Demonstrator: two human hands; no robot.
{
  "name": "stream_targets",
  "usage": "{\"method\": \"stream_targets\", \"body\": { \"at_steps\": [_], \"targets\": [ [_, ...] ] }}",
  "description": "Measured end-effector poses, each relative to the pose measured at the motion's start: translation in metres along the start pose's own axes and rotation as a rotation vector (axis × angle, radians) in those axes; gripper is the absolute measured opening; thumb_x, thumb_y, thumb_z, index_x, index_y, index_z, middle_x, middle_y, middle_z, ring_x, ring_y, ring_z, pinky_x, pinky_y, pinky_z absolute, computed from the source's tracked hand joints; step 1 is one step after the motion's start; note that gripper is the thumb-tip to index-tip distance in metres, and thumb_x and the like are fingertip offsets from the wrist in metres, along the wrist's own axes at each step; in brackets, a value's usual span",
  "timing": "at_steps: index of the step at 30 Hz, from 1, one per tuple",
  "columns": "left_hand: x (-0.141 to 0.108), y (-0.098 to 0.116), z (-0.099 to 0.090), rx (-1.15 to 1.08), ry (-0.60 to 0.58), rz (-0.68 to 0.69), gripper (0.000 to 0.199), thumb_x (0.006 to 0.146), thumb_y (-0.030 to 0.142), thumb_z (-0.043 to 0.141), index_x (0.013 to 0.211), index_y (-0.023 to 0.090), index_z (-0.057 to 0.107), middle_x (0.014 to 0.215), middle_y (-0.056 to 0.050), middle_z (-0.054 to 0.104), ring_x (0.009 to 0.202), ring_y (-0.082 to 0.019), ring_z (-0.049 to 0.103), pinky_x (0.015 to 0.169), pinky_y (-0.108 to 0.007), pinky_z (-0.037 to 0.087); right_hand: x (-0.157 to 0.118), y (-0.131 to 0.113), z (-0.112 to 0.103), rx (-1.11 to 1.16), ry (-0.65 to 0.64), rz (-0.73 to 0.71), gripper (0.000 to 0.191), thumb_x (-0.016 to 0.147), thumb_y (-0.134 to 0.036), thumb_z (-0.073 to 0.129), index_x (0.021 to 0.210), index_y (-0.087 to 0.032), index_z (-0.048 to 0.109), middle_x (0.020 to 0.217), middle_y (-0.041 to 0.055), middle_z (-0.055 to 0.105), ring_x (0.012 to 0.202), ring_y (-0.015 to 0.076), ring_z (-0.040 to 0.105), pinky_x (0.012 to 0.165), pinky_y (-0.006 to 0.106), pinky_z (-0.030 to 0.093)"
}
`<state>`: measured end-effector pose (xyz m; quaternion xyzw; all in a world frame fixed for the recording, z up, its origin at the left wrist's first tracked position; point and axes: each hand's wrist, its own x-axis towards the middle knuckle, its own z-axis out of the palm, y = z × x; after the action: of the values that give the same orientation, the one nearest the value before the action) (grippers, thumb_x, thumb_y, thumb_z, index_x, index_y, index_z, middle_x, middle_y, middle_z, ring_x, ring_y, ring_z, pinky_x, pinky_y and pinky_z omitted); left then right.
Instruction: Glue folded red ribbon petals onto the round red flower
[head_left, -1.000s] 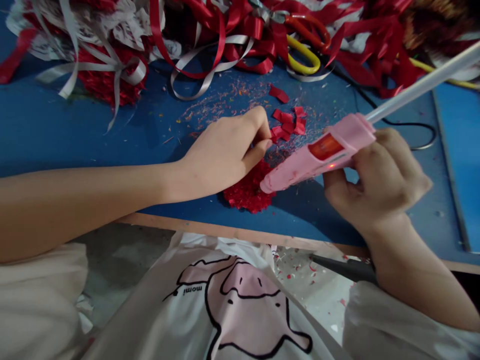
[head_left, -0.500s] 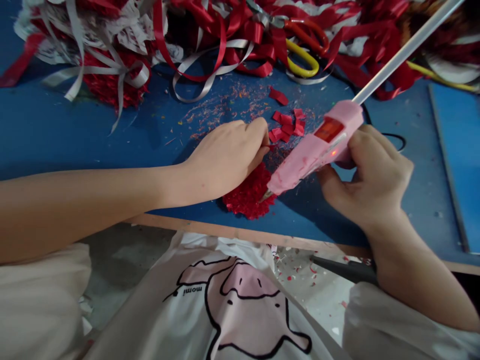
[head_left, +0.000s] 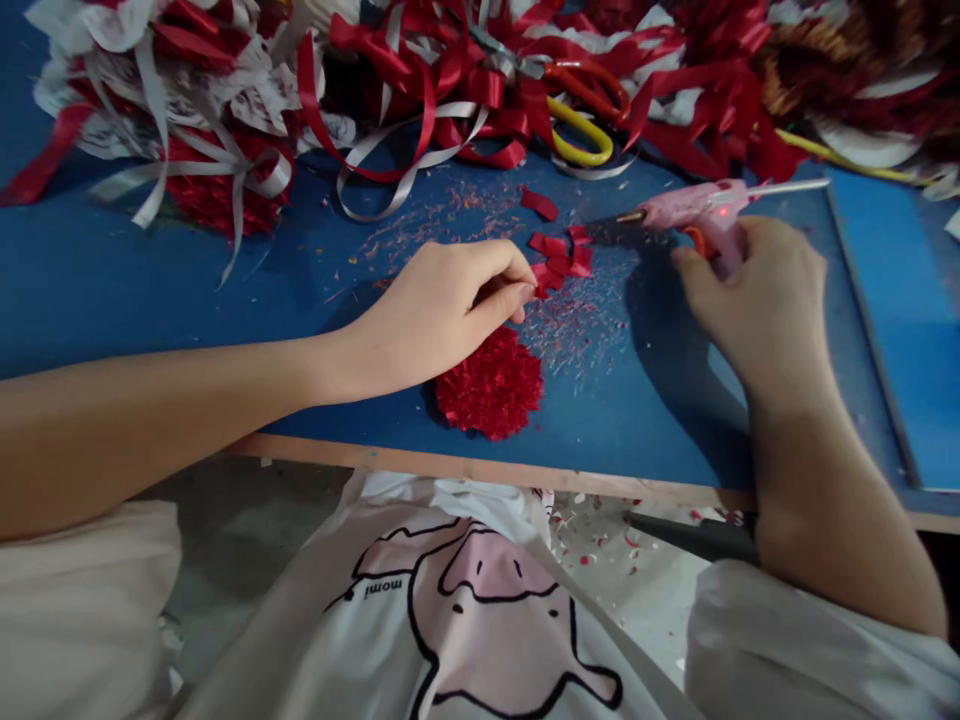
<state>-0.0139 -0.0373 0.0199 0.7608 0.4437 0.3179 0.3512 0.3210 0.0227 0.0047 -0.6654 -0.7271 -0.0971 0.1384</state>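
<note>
My left hand (head_left: 457, 305) is pinched at the edge of a small pile of cut red ribbon pieces (head_left: 556, 258). A red ribbon piece (head_left: 539, 277) shows at its fingertips. Just below that hand, a round, ruffled red pompom (head_left: 491, 385) rests on the blue table. Over to the right, my right hand (head_left: 765, 290) is wrapped around the handle of a pink hot glue gun (head_left: 694, 208). The gun's metal nozzle points left, toward the ribbon pieces, and a clear glue stick (head_left: 795, 186) sticks out of its back. A small red light glows on its side.
Red and white ribbons (head_left: 420, 90) are heaped along the back of the blue table (head_left: 360, 370). Scissors with orange and yellow handles (head_left: 581, 145) lie among them. A second red pompom with white ribbon (head_left: 225, 190) sits at the left. Glitter-like scraps litter the middle.
My right hand has taken the glue gun up and away from the pompom, levelling it leftward. My left hand has stayed near the ribbon pieces, its pinch now more plainly visible.
</note>
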Motion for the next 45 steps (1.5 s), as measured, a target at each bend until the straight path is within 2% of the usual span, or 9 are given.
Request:
{"method": "stream_targets", "body": {
  "at_steps": [4,7,10,13,18,29,35,40,45],
  "targets": [
    [0.002,0.000,0.000,-0.122,-0.009,-0.035,0.012,0.098,0.030,0.067,0.093,0.024,0.077,0.090,-0.001,0.082,0.081,-0.016,0.075,0.082,-0.029,0.056,0.002,0.002,0.007,0.001,-0.038,0.115,0.033,0.086,-0.037,0.074,0.111,-0.016,0.068,0.118,0.0231,0.071,0.115,0.0354,0.063,0.098,0.048,0.045],
    [0.002,-0.001,0.000,-0.206,-0.008,-0.075,0.008,0.093,0.028,0.073,0.094,0.023,0.078,0.089,-0.001,0.082,0.080,-0.015,0.075,0.078,-0.028,0.057,-0.005,-0.015,-0.002,0.001,0.152,0.072,0.053,0.084,-0.038,0.079,0.130,-0.012,0.068,0.132,0.0239,0.067,0.131,0.0375,0.059,0.112,0.054,0.041],
    [0.003,-0.003,0.001,-0.255,0.004,-0.091,0.009,0.090,0.032,0.078,0.092,0.024,0.078,0.088,-0.002,0.081,0.079,-0.016,0.074,0.076,-0.029,0.058,-0.016,-0.043,-0.026,0.113,0.342,-0.128,0.044,0.091,-0.035,0.072,0.131,-0.016,0.070,0.130,0.0161,0.071,0.129,0.0316,0.062,0.116,0.052,0.039],
    [0.003,-0.004,0.000,-0.270,0.000,-0.094,0.009,0.091,0.034,0.076,0.091,0.025,0.078,0.089,-0.002,0.081,0.081,-0.017,0.075,0.077,-0.030,0.059,-0.028,-0.075,-0.053,0.345,0.213,-0.335,0.023,0.102,-0.041,0.064,0.113,-0.027,0.078,0.116,0.0050,0.078,0.121,0.0269,0.064,0.115,0.049,0.042],
    [0.001,-0.001,-0.003,-0.230,-0.014,-0.058,0.012,0.094,0.035,0.074,0.095,0.024,0.078,0.091,-0.003,0.083,0.083,-0.017,0.076,0.079,-0.030,0.060,-0.034,-0.104,-0.059,0.449,0.102,-0.556,0.031,0.091,-0.049,0.080,0.117,-0.032,0.081,0.120,0.0022,0.077,0.123,0.0316,0.056,0.110,0.052,0.043],
    [-0.001,0.006,-0.005,-0.124,-0.086,0.052,0.024,0.102,0.035,0.063,0.103,0.020,0.081,0.095,-0.002,0.084,0.087,-0.016,0.076,0.080,-0.027,0.056,-0.039,-0.106,-0.035,0.554,0.347,-0.710,0.013,0.090,-0.026,0.082,0.101,-0.032,0.080,0.096,0.0011,0.080,0.110,0.0287,0.061,0.096,0.049,0.052],
    [0.003,-0.002,-0.015,0.158,-0.144,0.212,0.033,0.101,0.033,0.061,0.129,0.020,0.072,0.122,-0.007,0.078,0.110,-0.023,0.072,0.099,-0.037,0.053,-0.044,-0.103,-0.038,0.500,0.415,-0.703,0.019,0.094,-0.019,0.077,0.108,-0.031,0.078,0.100,0.0028,0.079,0.112,0.0298,0.063,0.096,0.051,0.054],
    [0.001,-0.013,-0.013,0.480,-0.209,0.479,0.022,0.101,0.035,0.060,0.098,0.017,0.074,0.126,-0.011,0.071,0.112,-0.029,0.066,0.099,-0.043,0.048,-0.048,-0.101,-0.041,0.487,0.434,-0.650,0.018,0.093,-0.021,0.078,0.105,-0.034,0.077,0.097,0.0020,0.079,0.102,0.0289,0.066,0.093,0.053,0.056],
    [0.001,-0.011,-0.007,0.627,-0.240,0.453,0.027,0.107,0.028,0.048,0.100,0.013,0.068,0.101,-0.013,0.071,0.094,-0.027,0.064,0.084,-0.041,0.046,-0.053,-0.104,-0.045,0.501,0.414,-0.620,0.020,0.091,-0.023,0.080,0.104,-0.037,0.075,0.097,0.0012,0.079,0.100,0.0297,0.068,0.090,0.054,0.057]
  ]
}}
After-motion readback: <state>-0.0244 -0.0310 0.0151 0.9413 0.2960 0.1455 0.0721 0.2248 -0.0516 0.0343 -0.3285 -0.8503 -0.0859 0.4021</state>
